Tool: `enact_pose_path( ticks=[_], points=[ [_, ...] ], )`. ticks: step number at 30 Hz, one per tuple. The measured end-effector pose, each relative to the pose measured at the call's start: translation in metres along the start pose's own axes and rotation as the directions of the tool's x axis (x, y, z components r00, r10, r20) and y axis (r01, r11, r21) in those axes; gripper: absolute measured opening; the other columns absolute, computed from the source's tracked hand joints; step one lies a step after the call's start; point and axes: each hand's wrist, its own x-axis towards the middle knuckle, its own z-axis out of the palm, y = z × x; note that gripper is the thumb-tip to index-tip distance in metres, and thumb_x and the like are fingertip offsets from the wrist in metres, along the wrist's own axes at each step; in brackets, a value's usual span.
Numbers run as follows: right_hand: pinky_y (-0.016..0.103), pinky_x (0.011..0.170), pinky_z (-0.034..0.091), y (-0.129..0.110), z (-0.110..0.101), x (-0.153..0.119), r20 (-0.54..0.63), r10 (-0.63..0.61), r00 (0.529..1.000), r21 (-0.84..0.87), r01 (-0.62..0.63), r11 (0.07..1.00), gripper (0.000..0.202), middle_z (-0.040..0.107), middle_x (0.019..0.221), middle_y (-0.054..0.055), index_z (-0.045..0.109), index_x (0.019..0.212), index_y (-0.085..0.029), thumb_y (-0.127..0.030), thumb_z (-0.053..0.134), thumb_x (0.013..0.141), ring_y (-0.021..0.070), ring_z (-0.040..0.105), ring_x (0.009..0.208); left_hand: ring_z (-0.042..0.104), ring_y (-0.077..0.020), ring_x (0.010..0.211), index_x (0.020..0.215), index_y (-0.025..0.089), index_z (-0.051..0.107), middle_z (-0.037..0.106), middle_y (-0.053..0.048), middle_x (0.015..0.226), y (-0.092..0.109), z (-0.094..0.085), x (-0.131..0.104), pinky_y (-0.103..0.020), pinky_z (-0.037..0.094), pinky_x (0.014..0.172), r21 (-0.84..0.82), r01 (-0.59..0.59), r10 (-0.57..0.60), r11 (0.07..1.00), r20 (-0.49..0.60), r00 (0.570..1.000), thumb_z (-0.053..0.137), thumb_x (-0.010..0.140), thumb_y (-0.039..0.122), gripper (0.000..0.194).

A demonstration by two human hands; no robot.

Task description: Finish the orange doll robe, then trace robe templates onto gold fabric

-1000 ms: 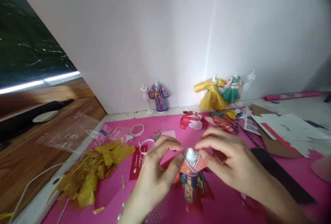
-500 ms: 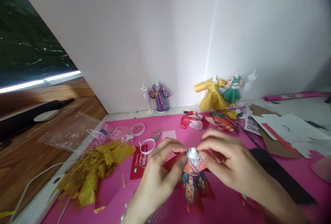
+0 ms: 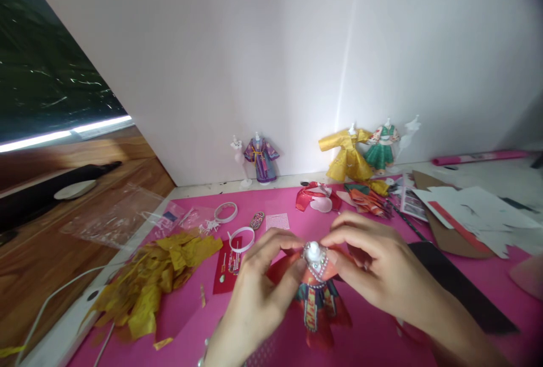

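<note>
The left hand and right hand pinch the red doll dress beside its beaded trim, which an uneven tug might work loose.

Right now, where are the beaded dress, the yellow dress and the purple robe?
Beaded dress (image 3: 311, 303): head view, patterned front strip.
Yellow dress (image 3: 348, 155): head view, its waist.
Purple robe (image 3: 262, 161): head view, its front.

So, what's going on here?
A person has both hands on a small red outfit worn by a white dress form: the left hand at one side of its beaded neckline, the right hand at the other. Whether the fingertips pinch the fabric is too small to tell. Crumpled yellow fabric lies to the left; purple, yellow and green outfits stand along the wall.
</note>
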Motion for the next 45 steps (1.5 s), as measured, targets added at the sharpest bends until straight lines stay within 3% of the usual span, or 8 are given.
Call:
enact_pose_path(
  ticks=[14, 22, 32, 39, 45],
  points=[
    [0.023, 0.052, 0.039, -0.004, 0.001, 0.001, -0.023, -0.007, 1.0, -0.006, 0.007, 1.0, 0.007, 0.059, 0.08, 0.0, 0.067, 0.09, -0.021, -0.016, 0.062, 0.088, 0.0097, 0.053, 0.06, 0.064, -0.0138, 0.092, 0.103, 0.027, 0.063, 0.067, 0.002, 0.099, 0.0, 0.009, 0.001, -0.027, 0.049, 0.083, 0.002, 0.013, -0.013, 1.0, -0.001, 1.0, 0.062, 0.091, 0.014, 0.018],
    [0.017, 0.053, 0.044, -0.004, 0.003, -0.002, -0.027, 0.031, 0.999, 0.077, -0.029, 0.997, 0.015, 0.058, 0.081, -0.002, 0.067, 0.093, -0.022, -0.01, 0.061, 0.086, 0.0074, 0.052, 0.059, 0.064, -0.0126, 0.092, 0.103, 0.029, 0.064, 0.067, 0.003, 0.099, 0.001, 0.009, 0.001, -0.026, 0.049, 0.083, -0.012, 0.027, -0.027, 1.0, -0.003, 1.0, 0.062, 0.091, 0.015, 0.019],
    [0.022, 0.052, 0.043, 0.003, 0.005, -0.009, -0.05, 0.067, 0.997, 0.113, -0.061, 0.992, 0.011, 0.061, 0.082, 0.0, 0.067, 0.098, -0.021, -0.016, 0.06, 0.091, 0.0096, 0.054, 0.06, 0.064, -0.0172, 0.101, 0.109, 0.026, 0.063, 0.067, -0.003, 0.105, -0.006, 0.01, -0.007, -0.032, 0.052, 0.09, -0.128, 0.064, -0.072, 0.99, -0.055, 0.996, 0.058, 0.095, 0.02, 0.016],
    [0.023, 0.054, 0.041, 0.003, 0.006, -0.01, -0.016, 0.053, 0.998, 0.135, -0.051, 0.989, 0.013, 0.056, 0.084, 0.0, 0.065, 0.1, -0.022, -0.015, 0.056, 0.094, 0.0092, 0.051, 0.062, 0.063, -0.0162, 0.104, 0.109, 0.031, 0.066, 0.067, -0.001, 0.108, -0.004, 0.011, -0.005, -0.031, 0.051, 0.091, -0.063, -0.025, 0.022, 0.998, -0.038, 0.999, 0.06, 0.094, 0.017, 0.021],
    [0.024, 0.054, 0.039, 0.004, 0.006, -0.01, -0.002, 0.072, 0.997, 0.123, -0.071, 0.99, 0.011, 0.055, 0.084, -0.001, 0.064, 0.098, -0.022, -0.016, 0.056, 0.094, 0.0088, 0.05, 0.061, 0.062, -0.0176, 0.106, 0.109, 0.03, 0.065, 0.067, -0.001, 0.109, -0.005, 0.011, -0.005, -0.032, 0.051, 0.091, -0.048, -0.024, 0.022, 0.999, -0.057, 0.998, 0.061, 0.093, 0.017, 0.021]
  ],
)
